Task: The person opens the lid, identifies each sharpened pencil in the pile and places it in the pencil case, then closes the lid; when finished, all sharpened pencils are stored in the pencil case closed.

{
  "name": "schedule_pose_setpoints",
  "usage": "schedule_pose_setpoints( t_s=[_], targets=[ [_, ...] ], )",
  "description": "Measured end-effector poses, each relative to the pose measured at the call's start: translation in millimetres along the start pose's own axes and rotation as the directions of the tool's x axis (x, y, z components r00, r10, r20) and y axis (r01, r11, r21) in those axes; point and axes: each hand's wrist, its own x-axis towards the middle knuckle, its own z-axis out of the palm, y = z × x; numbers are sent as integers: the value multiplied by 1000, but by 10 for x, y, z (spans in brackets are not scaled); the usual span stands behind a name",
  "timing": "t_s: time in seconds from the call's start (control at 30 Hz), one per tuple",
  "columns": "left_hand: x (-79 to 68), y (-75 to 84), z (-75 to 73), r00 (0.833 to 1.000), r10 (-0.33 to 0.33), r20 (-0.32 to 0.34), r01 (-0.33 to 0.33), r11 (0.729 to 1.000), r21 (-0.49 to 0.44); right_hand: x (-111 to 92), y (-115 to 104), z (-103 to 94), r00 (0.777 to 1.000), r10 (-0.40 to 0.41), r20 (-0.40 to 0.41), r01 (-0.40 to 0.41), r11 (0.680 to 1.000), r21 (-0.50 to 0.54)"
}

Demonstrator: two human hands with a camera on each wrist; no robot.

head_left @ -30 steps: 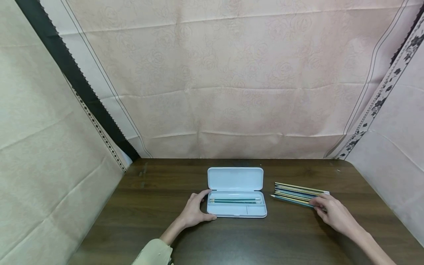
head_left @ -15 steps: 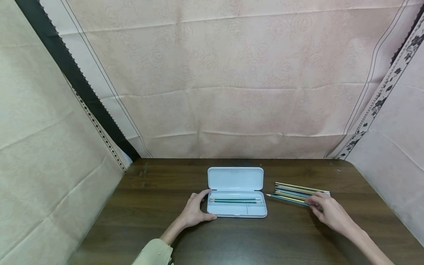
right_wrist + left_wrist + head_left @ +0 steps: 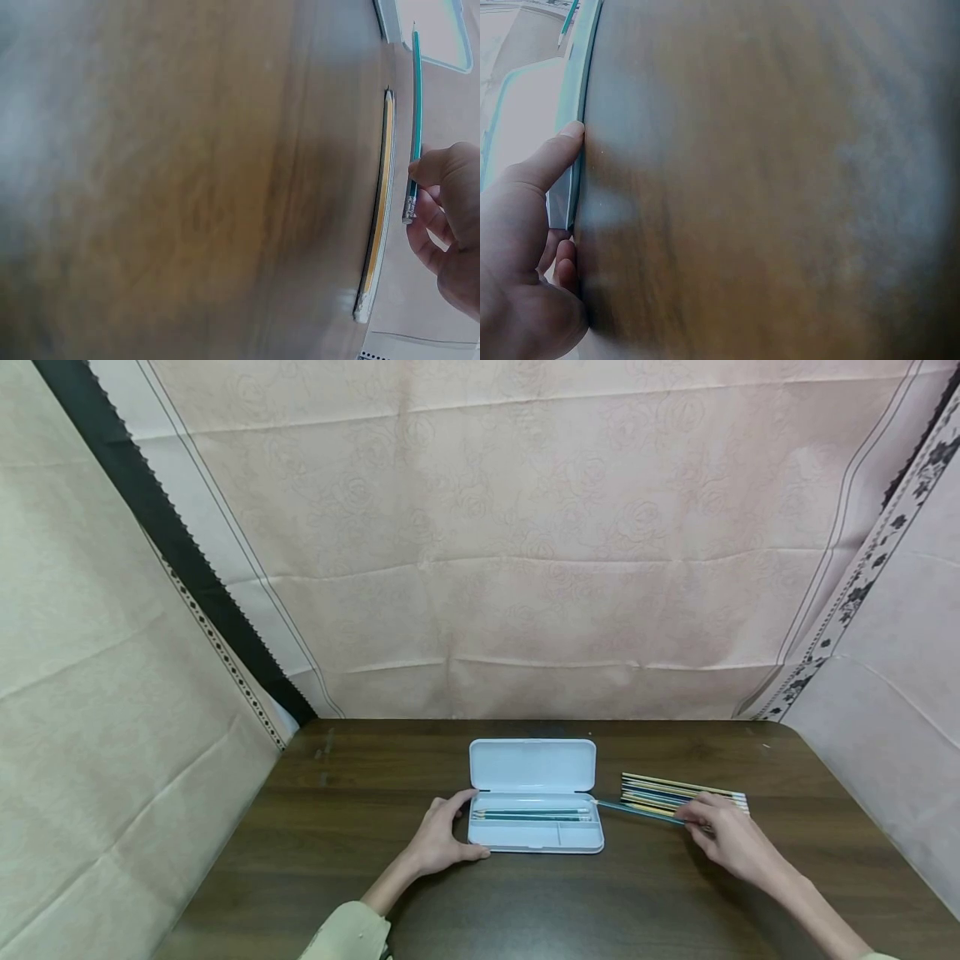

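Note:
A light blue pencil case (image 3: 517, 837) lies with its lid raised on the table, a few green pencils (image 3: 531, 815) in its back compartment. My left hand (image 3: 437, 839) grips the case's left end, thumb on the front edge and index finger near the hinge. In the left wrist view the thumb presses the case's side wall (image 3: 576, 90). My right hand (image 3: 723, 839) pinches a teal pencil (image 3: 417, 105) near its eraser end, between thumb and fingers. The pencil's sharpened tip points left and overlaps the case's right edge in the head view.
Several yellow, dark and blue pencils (image 3: 660, 787) lie side by side to the right of the case, just behind the right hand. The brown wooden table (image 3: 570, 902) ends at a hanging patterned cloth (image 3: 540, 610) at the back, with more cloth at both sides.
My right hand has moved left with the teal pencil, drawing it from beside the other pencils until its tip reaches the case's right edge. The left hand and case stay put.

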Motion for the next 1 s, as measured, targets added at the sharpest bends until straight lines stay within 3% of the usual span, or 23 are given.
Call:
schedule_pose_setpoints(
  t_s=[0.2, 1.0],
  targets=[
    [-1, -6, 0, 1000, -5, 1, 5, 1000, 1, 68, -31, 60, 1000, -22, 3, 22, 1000, 16],
    [-8, 0, 0, 1000, 0, 2, 0, 1000, -3, 327, -275, 279, 997, 28, 78, -33, 997, 66]
  ],
)
